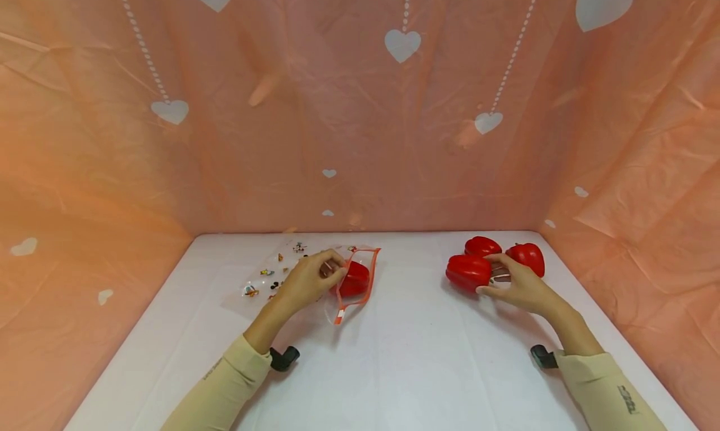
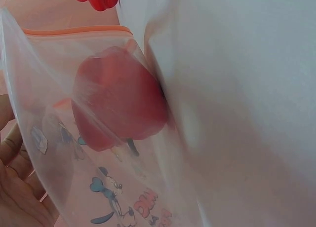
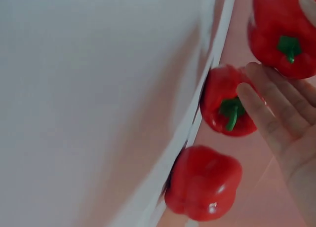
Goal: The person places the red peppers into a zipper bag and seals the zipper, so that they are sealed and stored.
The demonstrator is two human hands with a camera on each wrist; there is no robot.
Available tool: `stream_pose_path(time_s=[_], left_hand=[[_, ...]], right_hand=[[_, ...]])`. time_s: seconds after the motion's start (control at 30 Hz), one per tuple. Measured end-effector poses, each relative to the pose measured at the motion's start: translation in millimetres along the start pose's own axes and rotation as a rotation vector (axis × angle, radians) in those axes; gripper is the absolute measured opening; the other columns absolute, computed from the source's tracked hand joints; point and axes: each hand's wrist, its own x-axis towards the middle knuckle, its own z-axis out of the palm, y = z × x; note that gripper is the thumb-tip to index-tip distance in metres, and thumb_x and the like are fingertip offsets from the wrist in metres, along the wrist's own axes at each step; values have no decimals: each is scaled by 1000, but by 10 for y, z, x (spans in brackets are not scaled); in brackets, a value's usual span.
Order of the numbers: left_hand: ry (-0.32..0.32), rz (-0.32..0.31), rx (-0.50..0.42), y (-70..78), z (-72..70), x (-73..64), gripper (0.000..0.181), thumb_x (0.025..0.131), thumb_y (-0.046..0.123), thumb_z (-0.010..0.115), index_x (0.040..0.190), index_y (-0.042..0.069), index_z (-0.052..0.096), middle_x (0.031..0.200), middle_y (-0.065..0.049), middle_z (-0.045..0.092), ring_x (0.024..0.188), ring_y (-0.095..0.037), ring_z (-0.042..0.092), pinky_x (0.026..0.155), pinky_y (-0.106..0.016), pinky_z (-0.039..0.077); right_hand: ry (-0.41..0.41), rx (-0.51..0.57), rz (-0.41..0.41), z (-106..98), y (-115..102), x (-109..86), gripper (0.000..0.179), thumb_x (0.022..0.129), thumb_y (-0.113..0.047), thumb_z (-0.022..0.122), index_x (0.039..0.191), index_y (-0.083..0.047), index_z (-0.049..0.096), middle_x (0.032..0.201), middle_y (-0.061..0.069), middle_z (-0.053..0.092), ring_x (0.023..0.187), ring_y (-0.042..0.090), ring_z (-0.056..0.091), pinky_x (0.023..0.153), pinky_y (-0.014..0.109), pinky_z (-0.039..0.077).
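Observation:
My left hand (image 1: 316, 280) pinches the mouth edge of a clear zip bag (image 2: 121, 192) with an orange zip strip and cartoon prints. The bag lies on its side, its mouth spread toward the right. Inside sits a red bell pepper (image 1: 354, 280), seen hazily through the plastic in the left wrist view. At the right, my right hand (image 1: 520, 286) grips another red bell pepper (image 1: 468, 273) by its stem end, thumb on one side and fingers on the other. Close behind it are two more red bell peppers, one at the back (image 1: 482, 246) and one at the right (image 1: 527, 258).
A white cloth covers the table (image 1: 405, 356). Orange curtains (image 1: 360, 137) with white hearts rise along the back and both sides. Dark camera mounts (image 1: 285, 358) stick out from the sleeves at both wrists.

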Motion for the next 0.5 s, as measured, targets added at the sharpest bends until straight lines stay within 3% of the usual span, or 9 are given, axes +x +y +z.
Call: stream_pose_path(time_s=[0.5], left_hand=[[2,3,3,-6,5,4,9,101,16,77,109,14,74,95,4,72,86,-14,64,79,-32,56]], right_hand=[[16,35,-79,247,-266,61,80,89,-28,89,152,2,48,136,26,68,123,47,66,97,60,58]])
